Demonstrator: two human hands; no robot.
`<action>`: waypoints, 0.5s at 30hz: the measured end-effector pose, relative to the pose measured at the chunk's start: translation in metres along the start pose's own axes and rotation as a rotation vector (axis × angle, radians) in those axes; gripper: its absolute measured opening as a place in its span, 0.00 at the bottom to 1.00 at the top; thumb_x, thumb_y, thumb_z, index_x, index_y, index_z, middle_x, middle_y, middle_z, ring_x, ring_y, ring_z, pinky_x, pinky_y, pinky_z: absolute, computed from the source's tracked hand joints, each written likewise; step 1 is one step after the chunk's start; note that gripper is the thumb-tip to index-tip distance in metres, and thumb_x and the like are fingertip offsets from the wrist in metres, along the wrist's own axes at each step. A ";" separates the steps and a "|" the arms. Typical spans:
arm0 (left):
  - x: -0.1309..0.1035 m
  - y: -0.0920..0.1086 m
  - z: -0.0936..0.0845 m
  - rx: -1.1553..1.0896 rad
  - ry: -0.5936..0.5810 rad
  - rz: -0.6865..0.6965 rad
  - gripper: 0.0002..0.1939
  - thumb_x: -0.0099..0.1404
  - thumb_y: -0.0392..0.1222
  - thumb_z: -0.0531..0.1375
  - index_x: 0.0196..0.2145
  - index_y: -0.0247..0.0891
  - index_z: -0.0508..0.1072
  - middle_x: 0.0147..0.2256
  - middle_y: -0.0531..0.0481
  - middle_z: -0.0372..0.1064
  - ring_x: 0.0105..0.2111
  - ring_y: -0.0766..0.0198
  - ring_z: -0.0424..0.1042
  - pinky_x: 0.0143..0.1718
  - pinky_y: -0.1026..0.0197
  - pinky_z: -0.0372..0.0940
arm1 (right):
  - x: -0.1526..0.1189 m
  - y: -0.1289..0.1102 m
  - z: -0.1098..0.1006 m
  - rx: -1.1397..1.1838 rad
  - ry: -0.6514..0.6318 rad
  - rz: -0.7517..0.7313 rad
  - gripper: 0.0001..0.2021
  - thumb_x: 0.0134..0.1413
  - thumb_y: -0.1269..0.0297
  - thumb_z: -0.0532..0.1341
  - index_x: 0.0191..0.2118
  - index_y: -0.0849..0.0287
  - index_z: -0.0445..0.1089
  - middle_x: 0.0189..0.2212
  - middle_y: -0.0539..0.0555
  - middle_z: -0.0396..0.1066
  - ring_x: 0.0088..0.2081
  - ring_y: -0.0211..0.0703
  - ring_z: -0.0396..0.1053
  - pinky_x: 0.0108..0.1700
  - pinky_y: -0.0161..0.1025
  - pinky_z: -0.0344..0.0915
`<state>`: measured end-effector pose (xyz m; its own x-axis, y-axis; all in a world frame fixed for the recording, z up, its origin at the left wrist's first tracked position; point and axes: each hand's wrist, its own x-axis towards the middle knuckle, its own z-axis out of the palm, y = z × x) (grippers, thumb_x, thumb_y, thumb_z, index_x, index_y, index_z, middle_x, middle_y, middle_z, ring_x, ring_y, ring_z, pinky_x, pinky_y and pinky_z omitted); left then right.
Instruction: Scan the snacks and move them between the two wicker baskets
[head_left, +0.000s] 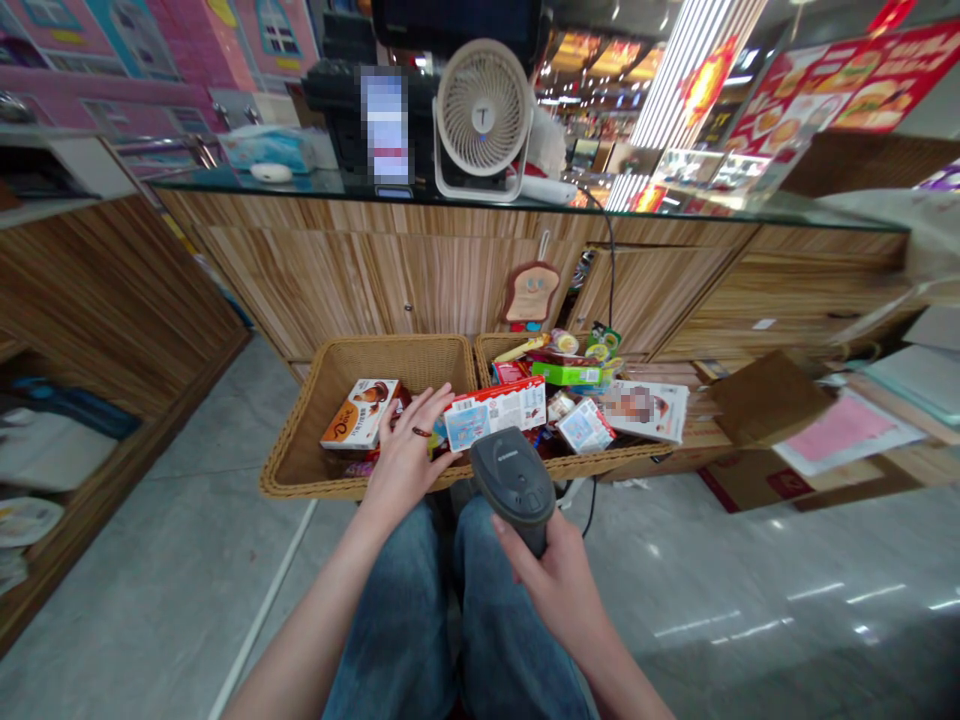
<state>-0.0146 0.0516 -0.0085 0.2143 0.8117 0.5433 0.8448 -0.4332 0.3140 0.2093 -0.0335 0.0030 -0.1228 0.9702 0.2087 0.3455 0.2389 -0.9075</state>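
Note:
My left hand (409, 455), with a ring on one finger, pinches the left end of a red and white box (499, 412) between thumb and fingers, over the wicker baskets. My right hand (551, 570) is wrapped round the handle of a dark handheld scanner (510, 475), whose head is just below the box. An orange and white Dove box (364, 415) lies in the left basket (300, 440), beside my left hand. Packaged snacks, a green box (566, 374) and a small white and blue box (585, 426) fill the right basket (615, 460).
Behind the baskets stands a wooden counter (337, 280) bearing a white fan (484, 110), a phone (386, 125) and a tissue pack (268, 148). A toast-shaped hanging item (533, 292) is on its front. Open cardboard (776, 400) lies at right; shelves (67, 300) stand at left.

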 end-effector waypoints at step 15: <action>0.000 -0.004 0.008 0.131 0.257 -0.356 0.46 0.64 0.51 0.70 0.72 0.45 0.52 0.67 0.32 0.64 0.68 0.38 0.62 0.67 0.32 0.53 | -0.010 0.008 -0.009 -0.004 0.084 0.018 0.14 0.67 0.51 0.62 0.43 0.58 0.77 0.18 0.49 0.71 0.26 0.50 0.75 0.28 0.37 0.71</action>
<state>-0.0142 0.0560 -0.0157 -0.2148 0.7704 0.6003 0.9025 -0.0785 0.4235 0.2220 -0.0405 -0.0033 -0.0377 0.9743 0.2221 0.3507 0.2210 -0.9100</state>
